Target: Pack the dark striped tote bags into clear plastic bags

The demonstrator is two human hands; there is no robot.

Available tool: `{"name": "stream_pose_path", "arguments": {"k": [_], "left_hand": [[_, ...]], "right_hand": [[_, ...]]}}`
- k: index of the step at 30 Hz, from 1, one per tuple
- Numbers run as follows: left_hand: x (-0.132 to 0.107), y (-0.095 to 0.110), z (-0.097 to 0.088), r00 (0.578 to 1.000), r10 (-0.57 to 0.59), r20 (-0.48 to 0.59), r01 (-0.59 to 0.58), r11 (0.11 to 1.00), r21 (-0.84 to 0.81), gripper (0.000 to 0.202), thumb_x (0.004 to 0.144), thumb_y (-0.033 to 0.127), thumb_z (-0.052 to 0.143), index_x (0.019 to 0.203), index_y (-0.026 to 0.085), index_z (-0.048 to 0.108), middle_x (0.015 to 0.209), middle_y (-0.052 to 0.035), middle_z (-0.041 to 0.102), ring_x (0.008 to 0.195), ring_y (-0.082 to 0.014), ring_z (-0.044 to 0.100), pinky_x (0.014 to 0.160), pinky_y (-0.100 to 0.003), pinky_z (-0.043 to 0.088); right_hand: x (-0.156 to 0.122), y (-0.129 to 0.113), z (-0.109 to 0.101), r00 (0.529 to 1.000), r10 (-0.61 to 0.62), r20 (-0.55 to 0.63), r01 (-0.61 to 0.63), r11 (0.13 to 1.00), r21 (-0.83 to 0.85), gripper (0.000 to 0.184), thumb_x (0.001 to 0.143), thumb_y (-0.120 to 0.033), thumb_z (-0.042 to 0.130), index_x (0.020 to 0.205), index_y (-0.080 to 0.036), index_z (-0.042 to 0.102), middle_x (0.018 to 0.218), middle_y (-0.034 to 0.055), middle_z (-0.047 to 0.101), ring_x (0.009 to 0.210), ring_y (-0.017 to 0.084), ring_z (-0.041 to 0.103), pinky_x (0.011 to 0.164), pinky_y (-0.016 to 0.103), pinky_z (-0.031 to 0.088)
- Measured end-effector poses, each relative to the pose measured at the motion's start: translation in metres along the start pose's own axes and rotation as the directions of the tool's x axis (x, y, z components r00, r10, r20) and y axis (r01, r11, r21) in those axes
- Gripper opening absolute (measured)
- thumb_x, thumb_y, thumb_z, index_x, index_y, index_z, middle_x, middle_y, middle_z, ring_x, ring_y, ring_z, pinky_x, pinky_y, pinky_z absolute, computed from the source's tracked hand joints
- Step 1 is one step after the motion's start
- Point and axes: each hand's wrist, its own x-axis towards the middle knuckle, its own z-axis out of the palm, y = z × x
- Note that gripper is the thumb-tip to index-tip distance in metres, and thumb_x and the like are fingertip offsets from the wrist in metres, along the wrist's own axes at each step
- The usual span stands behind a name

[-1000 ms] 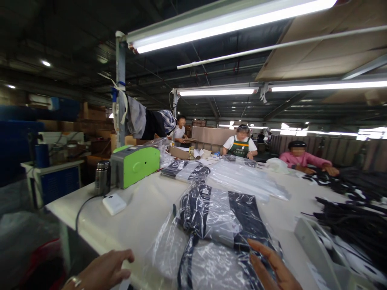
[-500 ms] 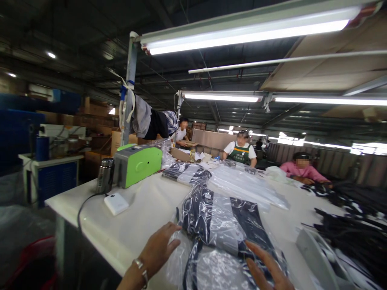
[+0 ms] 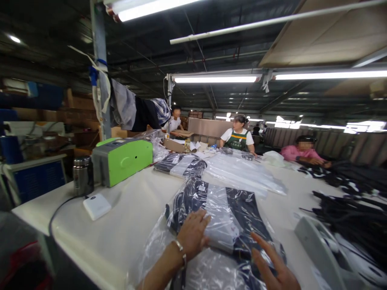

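Under both hands: a bagged dark garment (image 3: 229, 209) in clear film. Lies flat on the pale table (image 3: 133, 209), straight ahead and close to the near edge. Runs lengthwise away from the body, with the far end tipped slightly left.

Pressed onto its left half, the left hand (image 3: 193, 233): palm down, fingers flat and loosely together, gripping nothing, bracelet at the wrist. At its near right part, the right hand (image 3: 273, 268): fingers spread wide, holding nothing, touching the film or just above it, cannot tell which. Sits further up the bag on the left, nearer the body on the right.

Beyond the bag, a second bagged garment (image 3: 181, 164), with a sheaf of clear bags (image 3: 244, 175) just beside it. Off to the left, a white box (image 3: 96, 206) with a cable, a steel flask (image 3: 82, 176) and a green machine (image 3: 122, 159). To the right, a grey plastic tool (image 3: 314, 241) and a heap of black straps (image 3: 350, 209). At the far end, well apart, three people seated at the same table
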Motion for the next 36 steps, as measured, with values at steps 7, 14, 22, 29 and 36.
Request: {"name": "stream_pose_path", "arguments": {"k": [7, 14, 22, 29, 36], "left_hand": [[0.065, -0.017, 0.008, 0.998, -0.057, 0.040, 0.049, 0.984, 0.169, 0.072, 0.085, 0.037, 0.063, 0.148, 0.017, 0.036, 0.159, -0.0146, 0.026, 0.147, -0.0307, 0.020, 0.119, -0.054, 0.020], [0.099, -0.066, 0.029, 0.993, -0.053, -0.102, 0.085, 0.936, 0.343, 0.075, 0.090, 0.061, 0.043, 0.152, 0.021, 0.029, 0.161, -0.0096, 0.019, 0.149, -0.0295, 0.012, 0.119, -0.059, 0.013], [0.092, -0.128, 0.023, 0.942, -0.332, -0.049, 0.328, 0.878, 0.349, 0.073, 0.093, 0.058, 0.031, 0.149, 0.012, 0.034, 0.158, -0.0118, 0.025, 0.148, -0.0293, 0.018, 0.118, -0.059, 0.011], [0.082, -0.132, 0.026, 0.900, -0.428, 0.080, 0.401, 0.886, 0.230, 0.076, 0.092, 0.059, 0.027, 0.152, 0.012, 0.027, 0.161, -0.0073, 0.015, 0.149, -0.0278, 0.013, 0.120, -0.053, 0.012], [0.085, -0.141, 0.031, 0.900, -0.430, 0.072, 0.416, 0.896, 0.154, 0.070, 0.093, 0.054, 0.028, 0.151, 0.015, 0.029, 0.161, -0.0076, 0.016, 0.149, -0.0278, 0.013, 0.119, -0.053, 0.014]], "right_hand": [[0.045, 0.016, 0.028, 0.970, -0.240, 0.030, 0.242, 0.954, -0.179, 0.049, 0.096, -0.045, 0.041, 0.137, -0.022, 0.054, 0.146, 0.0051, 0.050, 0.138, 0.027, 0.041, 0.115, 0.050, 0.036], [0.076, 0.043, 0.084, 0.863, -0.409, 0.295, 0.503, 0.743, -0.441, 0.058, 0.095, -0.051, 0.043, 0.144, -0.019, 0.044, 0.152, 0.0082, 0.038, 0.141, 0.032, 0.035, 0.111, 0.061, 0.036], [0.072, 0.077, 0.105, 0.840, -0.106, 0.532, 0.401, 0.783, -0.476, 0.070, 0.093, -0.063, 0.034, 0.146, -0.018, 0.039, 0.153, 0.0087, 0.029, 0.142, 0.033, 0.030, 0.114, 0.060, 0.029], [0.069, 0.062, 0.102, 0.833, 0.000, 0.553, 0.347, 0.778, -0.524, 0.074, 0.092, -0.065, 0.032, 0.147, -0.016, 0.036, 0.154, 0.0062, 0.023, 0.144, 0.031, 0.025, 0.117, 0.056, 0.024], [0.067, 0.050, 0.097, 0.820, 0.041, 0.571, 0.334, 0.776, -0.535, 0.074, 0.094, -0.063, 0.027, 0.150, -0.016, 0.029, 0.157, 0.0039, 0.018, 0.146, 0.027, 0.017, 0.120, 0.053, 0.017]]}}
